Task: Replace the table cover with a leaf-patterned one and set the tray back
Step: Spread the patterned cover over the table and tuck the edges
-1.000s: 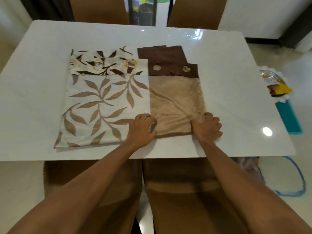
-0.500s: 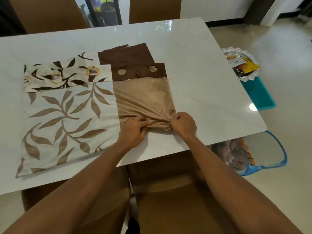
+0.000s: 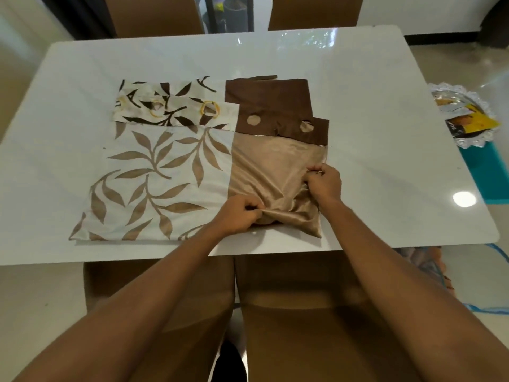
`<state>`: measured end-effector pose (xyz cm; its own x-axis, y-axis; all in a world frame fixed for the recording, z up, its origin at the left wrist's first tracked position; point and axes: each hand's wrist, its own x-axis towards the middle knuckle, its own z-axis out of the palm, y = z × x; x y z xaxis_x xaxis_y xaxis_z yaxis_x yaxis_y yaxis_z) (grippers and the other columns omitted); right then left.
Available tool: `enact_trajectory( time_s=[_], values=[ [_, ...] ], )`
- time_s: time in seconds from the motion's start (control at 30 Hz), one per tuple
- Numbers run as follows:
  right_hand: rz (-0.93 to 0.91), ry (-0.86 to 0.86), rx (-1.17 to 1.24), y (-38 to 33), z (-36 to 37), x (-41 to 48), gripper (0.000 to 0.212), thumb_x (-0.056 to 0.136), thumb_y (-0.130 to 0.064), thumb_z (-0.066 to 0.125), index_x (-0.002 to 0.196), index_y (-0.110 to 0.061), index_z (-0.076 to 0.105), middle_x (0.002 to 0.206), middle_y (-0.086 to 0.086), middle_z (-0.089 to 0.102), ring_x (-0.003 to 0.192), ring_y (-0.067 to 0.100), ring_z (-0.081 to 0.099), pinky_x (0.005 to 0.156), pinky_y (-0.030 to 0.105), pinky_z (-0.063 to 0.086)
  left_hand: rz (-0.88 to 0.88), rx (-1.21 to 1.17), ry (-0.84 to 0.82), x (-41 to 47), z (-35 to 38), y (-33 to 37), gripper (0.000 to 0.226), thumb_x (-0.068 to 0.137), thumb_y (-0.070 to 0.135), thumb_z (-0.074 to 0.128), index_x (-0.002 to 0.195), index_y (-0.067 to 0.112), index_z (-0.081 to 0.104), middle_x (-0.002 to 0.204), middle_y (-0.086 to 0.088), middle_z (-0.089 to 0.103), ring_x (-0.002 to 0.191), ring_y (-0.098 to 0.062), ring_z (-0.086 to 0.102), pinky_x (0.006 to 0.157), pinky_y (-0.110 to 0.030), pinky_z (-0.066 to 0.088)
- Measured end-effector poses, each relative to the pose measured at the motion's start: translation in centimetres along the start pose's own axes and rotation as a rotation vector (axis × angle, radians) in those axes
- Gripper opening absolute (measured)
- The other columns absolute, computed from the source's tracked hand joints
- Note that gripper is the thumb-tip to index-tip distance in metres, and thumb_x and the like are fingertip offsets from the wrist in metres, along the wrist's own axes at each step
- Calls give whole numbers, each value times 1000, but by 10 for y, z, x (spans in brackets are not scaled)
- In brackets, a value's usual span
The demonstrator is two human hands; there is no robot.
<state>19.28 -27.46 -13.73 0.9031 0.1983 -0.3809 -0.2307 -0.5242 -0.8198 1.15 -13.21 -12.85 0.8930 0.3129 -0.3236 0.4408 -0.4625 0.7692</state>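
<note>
Tan cloth bunched in my two grips on the white worktop.

My left hand pinches a gathered fold at the tan cloth's near edge, fingers curled tight round it. My right hand clutches its right edge, a little farther up. The folded leaf-patterned cover lies flat just left of the tan cloth, edge to edge with it. The silver tray sits well to the cloth's right, off the worktop, on something teal.
</note>
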Motion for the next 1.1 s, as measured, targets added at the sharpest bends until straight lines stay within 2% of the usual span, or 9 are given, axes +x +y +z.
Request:
enact_trajectory(
  time_s=[0.17,0.3,0.53,0.63,0.73,0.83,0.93,1.03,1.1],
  values=[
    [-45,139,163,-1,5,-4,26,92,-22,62,117,-22,65,99,-6,64,95,18,61,86,32,51,-40,-95,309,-5,-16,7,21,98,23,58,111,24,74,103,11,71,96,-6,61,80,-14,42],
    [132,185,375,-5,3,-4,21,90,-38,64,102,-22,68,106,2,70,103,26,66,87,39,57,-125,-290,384,3,-40,21,25,101,26,56,119,23,73,116,7,70,110,-9,58,93,-21,43],
    [186,86,404,-4,14,-32,50,79,-77,56,108,-36,56,106,2,69,92,22,68,82,42,61,-73,-160,398,7,-62,29,20,104,20,45,101,18,65,99,1,66,96,-16,58,85,-29,46],
    [252,-163,560,-19,22,-40,61,87,-60,66,137,-33,45,116,8,68,99,28,70,83,42,62,-58,-97,277,-1,-55,33,12,98,27,55,109,26,59,106,6,63,100,-15,59,81,-28,47],
    [243,-261,546,-30,34,-42,66,83,-17,75,140,-29,45,119,11,67,101,30,69,85,43,60,20,209,57,-4,-35,42,73,78,37,72,142,35,37,128,3,57,111,-19,58,86,-32,51],
    [232,-262,580,-38,41,-37,70,81,5,67,144,-22,48,111,14,71,85,23,69,73,33,58,31,452,116,10,-7,45,110,70,41,78,154,35,7,138,-7,51,116,-27,57,93,-41,54],
    [191,-233,630,-45,36,-38,63,83,1,71,138,-24,55,115,6,68,99,23,69,75,32,60,-1,277,296,25,7,46,91,81,20,72,154,26,18,122,-5,63,105,-22,62,87,-37,55],
    [214,30,511,-32,34,-38,48,81,-28,82,124,-24,60,115,1,67,102,21,66,78,31,58,27,205,398,31,-5,53,48,87,9,61,133,17,57,109,-6,71,98,-24,65,77,-28,46],
    [344,44,591,-31,37,-41,57,77,-49,81,122,-20,60,115,4,67,101,22,65,78,34,57,73,156,439,28,-19,61,36,86,5,58,120,15,65,101,-6,71,93,-23,64,74,-30,48]
  ],
)
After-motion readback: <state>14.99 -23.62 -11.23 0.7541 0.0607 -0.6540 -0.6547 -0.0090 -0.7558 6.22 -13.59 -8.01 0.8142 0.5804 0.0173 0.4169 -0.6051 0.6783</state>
